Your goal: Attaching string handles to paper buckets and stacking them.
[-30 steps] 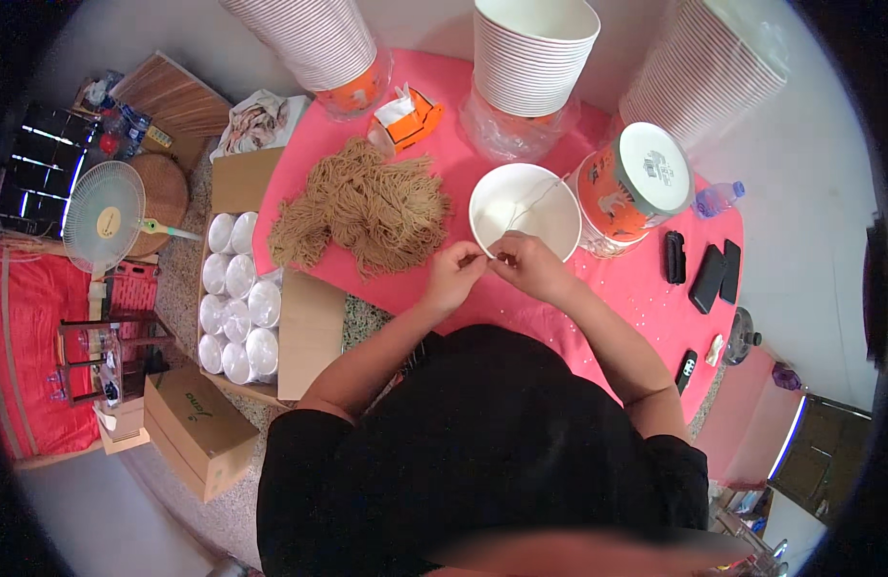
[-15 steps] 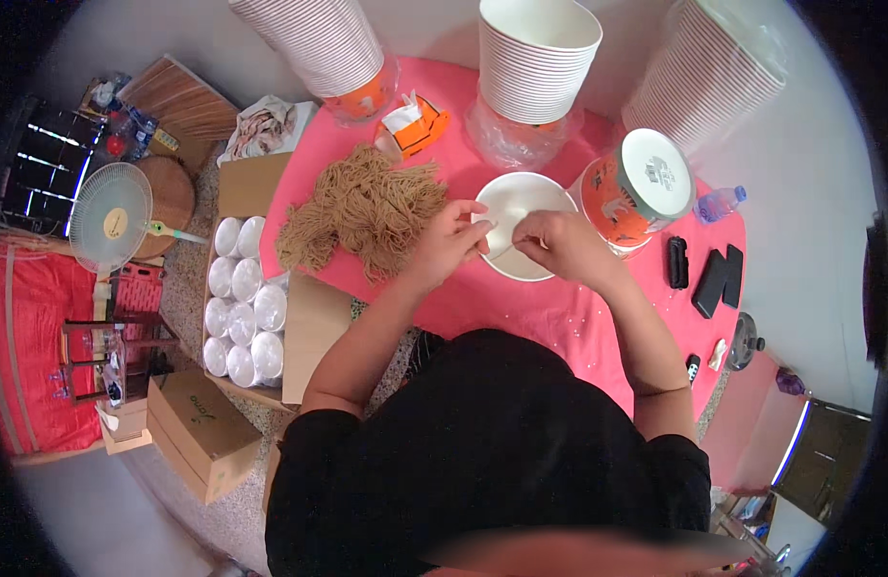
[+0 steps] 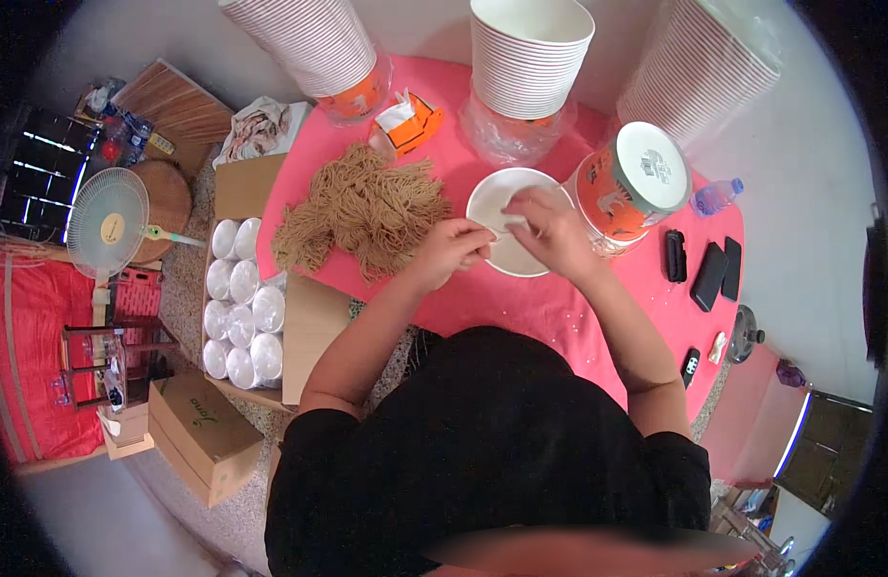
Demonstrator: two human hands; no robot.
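A white paper bucket (image 3: 486,197) stands with its mouth up at the table's near edge, partly covered by my hands. At its left rim my left hand (image 3: 451,254) is closed in a pinch on a thin cord, of which only a faint bit shows. Over the bucket's right side my right hand (image 3: 556,236) is bent, thumb and fingers apart and slightly blurred; nothing can be made out in it. A loose heap of brown cords (image 3: 367,207) lies left of my left hand. Right of the bucket, an orange printed paper bucket (image 3: 602,197) stands upside down.
Tall stacks of paper buckets (image 3: 530,72) line the back of the pink-covered table (image 3: 434,313). Near them sits an orange tissue pack (image 3: 410,123). A bottle (image 3: 717,197), black phone (image 3: 708,276) and black case (image 3: 675,256) lie right. An open carton of clear-wrapped white cups (image 3: 242,322) stands left.
My right hand has lifted its fingers and opened them, coming away from the left hand's fingertips. My left hand has closed into a tighter pinch. The view has shifted slightly.
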